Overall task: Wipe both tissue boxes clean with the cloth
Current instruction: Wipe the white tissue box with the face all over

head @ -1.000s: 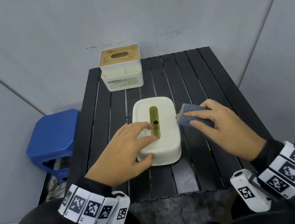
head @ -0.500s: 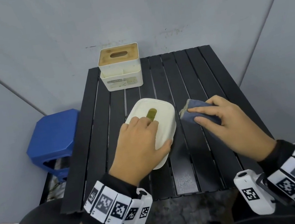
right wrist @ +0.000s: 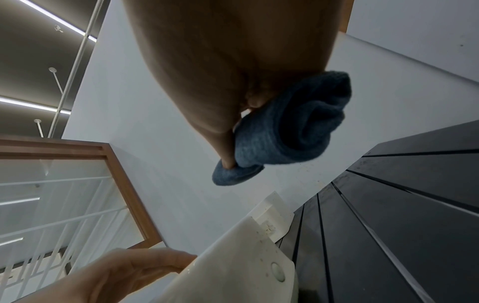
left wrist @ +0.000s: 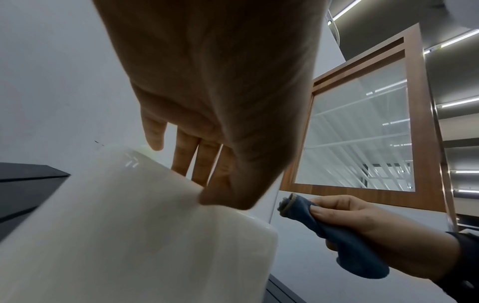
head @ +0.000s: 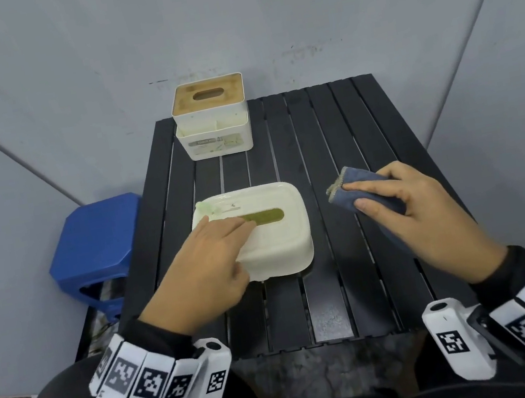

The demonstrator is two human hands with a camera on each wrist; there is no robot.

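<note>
Head view: left hand [head: 209,263] flat on box [head: 272,242]; right hand [head: 419,207] grips cloth [head: 364,195].

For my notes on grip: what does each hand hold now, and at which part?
Right hand grips the rolled blue cloth around its middle. Left hand holds nothing; it rests on the near tissue box.

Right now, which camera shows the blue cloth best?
The head view: the whole blue cloth shows, bunched in the right hand. The left wrist view catches it sideways; the right wrist view sees only its rolled underside.
</note>
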